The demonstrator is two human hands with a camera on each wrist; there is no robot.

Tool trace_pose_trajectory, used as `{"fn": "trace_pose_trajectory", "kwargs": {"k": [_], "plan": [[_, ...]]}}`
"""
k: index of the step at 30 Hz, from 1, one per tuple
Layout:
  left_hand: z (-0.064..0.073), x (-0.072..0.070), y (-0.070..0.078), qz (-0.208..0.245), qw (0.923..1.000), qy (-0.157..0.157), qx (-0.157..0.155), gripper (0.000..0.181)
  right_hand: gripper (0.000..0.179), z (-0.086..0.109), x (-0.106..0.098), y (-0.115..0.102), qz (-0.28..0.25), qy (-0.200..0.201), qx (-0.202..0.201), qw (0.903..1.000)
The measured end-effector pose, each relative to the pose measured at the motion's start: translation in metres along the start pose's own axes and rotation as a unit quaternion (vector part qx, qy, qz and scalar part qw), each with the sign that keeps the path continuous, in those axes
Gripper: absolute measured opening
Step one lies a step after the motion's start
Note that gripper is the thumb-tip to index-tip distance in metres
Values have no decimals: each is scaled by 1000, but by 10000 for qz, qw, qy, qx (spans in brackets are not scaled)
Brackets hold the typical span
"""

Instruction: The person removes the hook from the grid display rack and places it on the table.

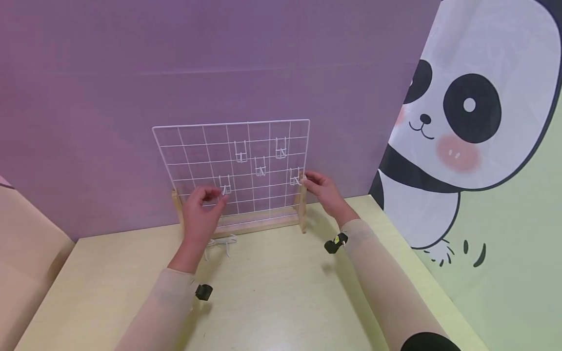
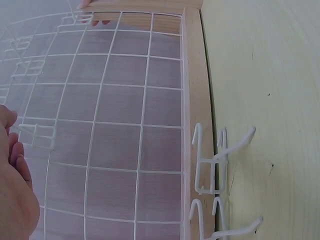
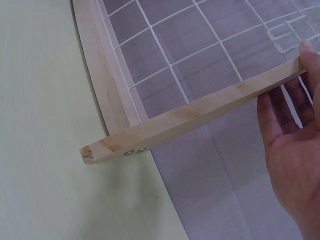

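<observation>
A white wire grid panel [image 1: 193, 156] stands upright in a wooden stand [image 1: 254, 225], with several white wire hooks hung on it. My left hand [image 1: 203, 212] is at the lower-left hook [image 1: 226, 188], thumb and forefinger pinching its jutting prong. In the left wrist view that hook [image 2: 41, 134] hangs on the grid beside the curled fingers. On the other side, my right hand [image 1: 327, 192] grips the upper end of the stand's right wooden post [image 3: 200, 111]. Its thumb lies over the front edge, fingers behind, close to the right-hand hook [image 1: 295, 179].
Loose white hooks [image 1: 225, 241] lie on the pale table [image 1: 263, 302] at the stand's front left. A purple wall covering [image 1: 263, 58] rises right behind the grid. A panda picture [image 1: 483, 146] covers the wall on the right.
</observation>
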State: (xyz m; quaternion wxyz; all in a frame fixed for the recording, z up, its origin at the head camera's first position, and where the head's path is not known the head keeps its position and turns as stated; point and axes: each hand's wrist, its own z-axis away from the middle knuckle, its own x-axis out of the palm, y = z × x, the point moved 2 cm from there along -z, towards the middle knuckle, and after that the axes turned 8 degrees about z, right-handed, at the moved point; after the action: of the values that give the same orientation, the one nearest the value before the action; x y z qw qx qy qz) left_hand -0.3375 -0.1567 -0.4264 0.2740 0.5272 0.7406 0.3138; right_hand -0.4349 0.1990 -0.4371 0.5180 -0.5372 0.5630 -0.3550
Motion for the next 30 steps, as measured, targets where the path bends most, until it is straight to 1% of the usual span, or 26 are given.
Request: {"fn": "trace_pose_trajectory", "kwargs": {"k": [4, 9, 13, 18, 22, 25, 27, 30], "plan": [[-1, 1, 0, 36, 9998, 24, 202, 18, 42, 1, -1, -1, 81, -35, 93, 9999], [-2, 0, 0, 21, 9996, -37, 293, 13, 42, 1, -1, -2, 56, -51, 100, 9999], [-4, 0, 1, -12, 9989, -108, 461, 12, 42, 1, -2, -1, 55, -57, 88, 9999], [-5, 1, 2, -311, 9961, -215, 792, 11, 42, 0, -2, -1, 43, -66, 106, 9999], [-5, 2, 1, -535, 9924, -249, 1082, 10, 42, 0, -2, -1, 36, -77, 73, 9999], [-6, 3, 0, -612, 9891, -258, 1314, 9, 42, 1, -2, -2, 52, -74, 54, 9999], [-6, 3, 0, -640, 9875, -258, 1416, 9, 42, 1, -2, -2, 72, -65, 68, 9999], [-7, 3, 0, -693, 9867, -264, 1444, 8, 41, 1, -1, -1, 78, -46, 95, 9999]]}}
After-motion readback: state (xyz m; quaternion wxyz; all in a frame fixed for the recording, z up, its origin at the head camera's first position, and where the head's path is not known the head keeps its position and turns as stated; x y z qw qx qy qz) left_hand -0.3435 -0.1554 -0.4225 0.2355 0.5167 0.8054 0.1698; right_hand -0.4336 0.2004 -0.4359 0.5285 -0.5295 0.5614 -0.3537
